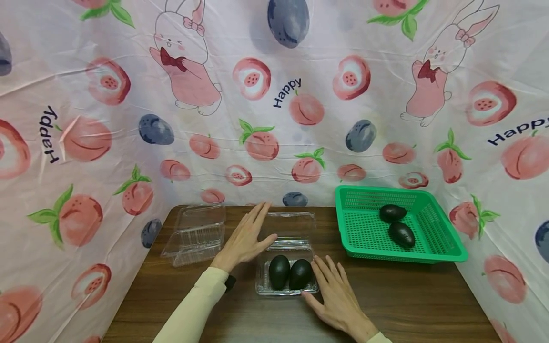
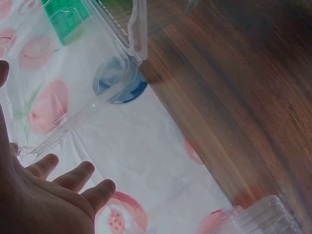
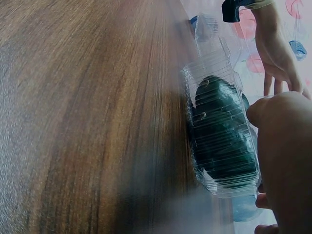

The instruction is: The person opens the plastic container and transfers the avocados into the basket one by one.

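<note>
Two dark green avocados (image 1: 279, 272) lie side by side in the base of a clear plastic clamshell box (image 1: 267, 288). Its transparent lid (image 1: 291, 223) stands raised at the back. My left hand (image 1: 246, 239) is by the lid's left side, fingers stretched out; in the left wrist view the fingertips (image 2: 73, 176) are near the lid's edge, and contact is hard to tell. At the box's right side rests my right hand (image 1: 336, 297), fingers extended, thumb by the front corner. The right wrist view shows the avocados through the ribbed wall of the box (image 3: 222, 131).
A green perforated basket (image 1: 349, 247) at the right holds two more avocados (image 1: 401, 235). At the back left stands another clear plastic container (image 1: 199, 233). A fruit-and-rabbit printed cloth (image 1: 266, 181) hangs behind and beside the wooden table (image 1: 411, 295).
</note>
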Tool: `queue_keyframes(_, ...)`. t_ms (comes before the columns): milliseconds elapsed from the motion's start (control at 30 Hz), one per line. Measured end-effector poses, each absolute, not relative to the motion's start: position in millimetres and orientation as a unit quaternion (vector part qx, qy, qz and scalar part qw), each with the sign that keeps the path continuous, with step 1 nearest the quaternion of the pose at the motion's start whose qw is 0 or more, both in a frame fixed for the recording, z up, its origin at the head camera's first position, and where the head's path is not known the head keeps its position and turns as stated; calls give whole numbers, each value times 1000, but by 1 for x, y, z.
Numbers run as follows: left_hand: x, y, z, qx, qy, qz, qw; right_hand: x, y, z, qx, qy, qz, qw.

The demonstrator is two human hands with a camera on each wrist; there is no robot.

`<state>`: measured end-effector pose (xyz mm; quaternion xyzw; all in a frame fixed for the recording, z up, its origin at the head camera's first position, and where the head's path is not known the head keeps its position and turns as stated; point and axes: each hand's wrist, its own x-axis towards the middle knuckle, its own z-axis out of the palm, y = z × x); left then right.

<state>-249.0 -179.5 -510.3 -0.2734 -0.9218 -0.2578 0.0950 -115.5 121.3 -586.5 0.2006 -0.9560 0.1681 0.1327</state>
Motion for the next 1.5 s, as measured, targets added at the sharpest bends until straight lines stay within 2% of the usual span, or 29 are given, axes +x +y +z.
queue_keyframes(600, -264, -186, -528, -229, -935, -268, 20, -116, 120, -586, 199, -957, 169, 124)
queue_keyframes(1500, -251, -189, -553, -214, -942, -256, -31, -114, 119, -586, 197, -959, 152, 139)
